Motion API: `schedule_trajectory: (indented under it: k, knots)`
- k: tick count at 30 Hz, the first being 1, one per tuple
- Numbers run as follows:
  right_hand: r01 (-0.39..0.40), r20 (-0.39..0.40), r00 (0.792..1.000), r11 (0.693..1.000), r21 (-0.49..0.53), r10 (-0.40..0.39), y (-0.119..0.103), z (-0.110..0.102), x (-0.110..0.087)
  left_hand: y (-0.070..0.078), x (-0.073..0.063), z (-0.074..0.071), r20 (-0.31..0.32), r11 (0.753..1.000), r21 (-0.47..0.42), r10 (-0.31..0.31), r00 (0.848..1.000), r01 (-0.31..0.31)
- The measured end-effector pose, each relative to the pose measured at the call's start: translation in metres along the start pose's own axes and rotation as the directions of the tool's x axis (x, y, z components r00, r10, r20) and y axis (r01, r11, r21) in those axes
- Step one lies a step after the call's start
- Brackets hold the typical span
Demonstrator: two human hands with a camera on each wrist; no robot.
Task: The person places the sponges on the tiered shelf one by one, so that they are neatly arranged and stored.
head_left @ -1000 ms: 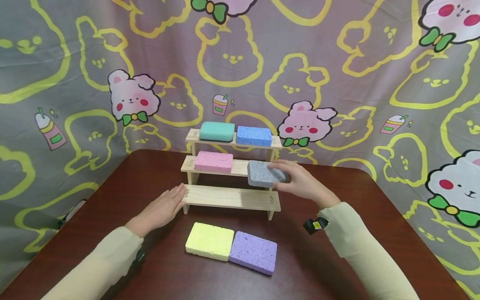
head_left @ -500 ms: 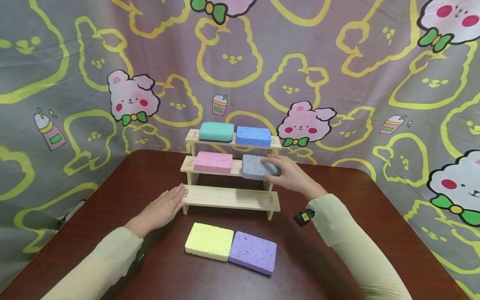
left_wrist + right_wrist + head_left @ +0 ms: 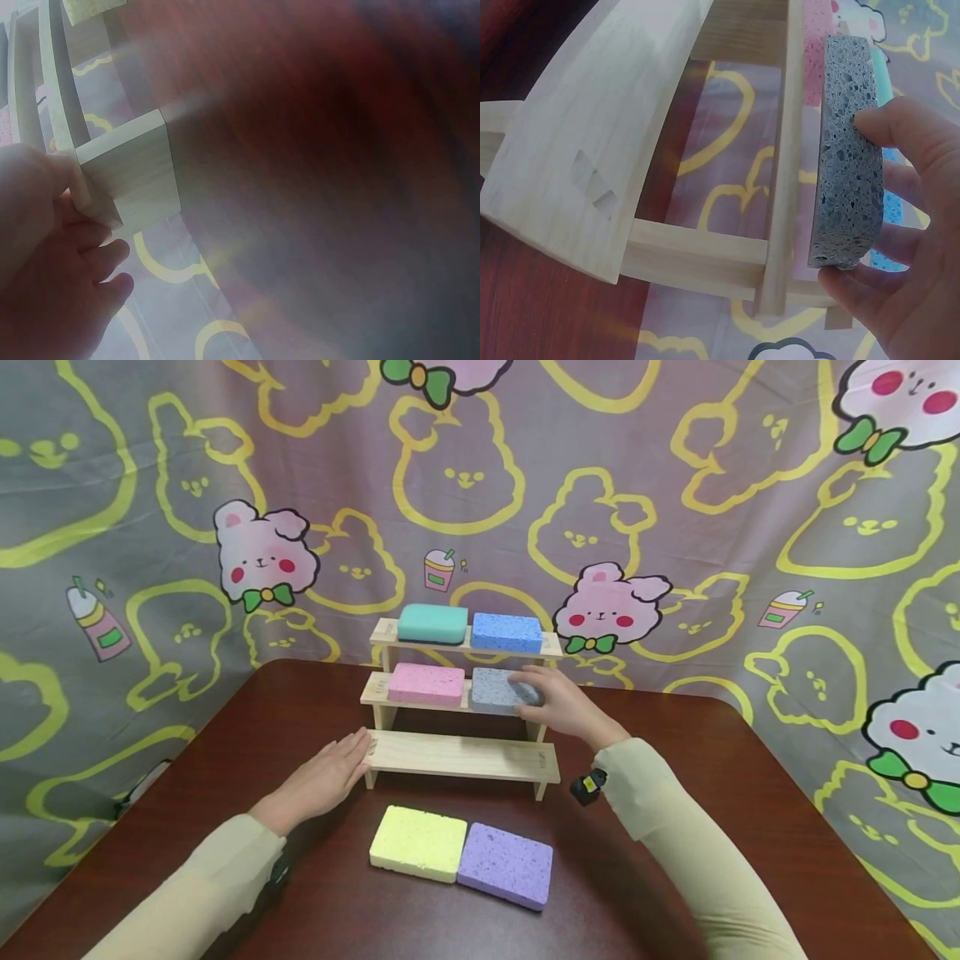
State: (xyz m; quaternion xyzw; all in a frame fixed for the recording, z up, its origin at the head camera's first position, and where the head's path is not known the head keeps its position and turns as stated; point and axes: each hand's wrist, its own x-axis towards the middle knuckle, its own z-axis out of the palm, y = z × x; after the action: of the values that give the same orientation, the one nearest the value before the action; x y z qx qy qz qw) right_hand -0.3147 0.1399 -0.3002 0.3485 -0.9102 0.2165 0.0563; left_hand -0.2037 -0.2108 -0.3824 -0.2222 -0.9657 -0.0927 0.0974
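Gray sponge (image 3: 491,691): held at the right part of the middle shelf (image 3: 372,689), beside the pink sponge (image 3: 426,685); whether its whole underside bore on the board could not be told.
Right hand (image 3: 562,697): grasping — thumb and fingers were bent round the sponge's right end.
Setting it well: the step seemed to call for a level base, the front face kept in line with the pink one's, and the fingers loosened only once the board took the weight — a sideways slip in letting go could have skewed it.
Left hand (image 3: 322,777): holding no sponge, its fingers lay straight against the left end of the bottom shelf (image 3: 457,753); light pressure there probably helped keep the rack from shifting.
Top shelf (image 3: 385,629): it bore a teal sponge (image 3: 432,624) on the left and a blue sponge (image 3: 506,633) on the right.
Table (image 3: 637,877): in front of the rack lay a yellow sponge (image 3: 418,844) and a purple sponge (image 3: 506,867), edges touching.
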Motion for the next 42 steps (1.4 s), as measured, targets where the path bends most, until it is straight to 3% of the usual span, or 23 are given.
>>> schedule_trajectory:
  k: [22,42]
  knots:
    - [-0.059,0.034,0.998,0.998,0.023,0.058,0.005,0.011,0.015,0.000,0.000,0.000,0.001,1.000,-0.006,-0.008,1.000,0.008]
    - [-0.095,0.064,0.994,0.995,0.018,0.094,0.005,0.011,0.010,-0.001,0.000,0.002,-0.003,1.000,0.003,0.000,1.000,0.000]
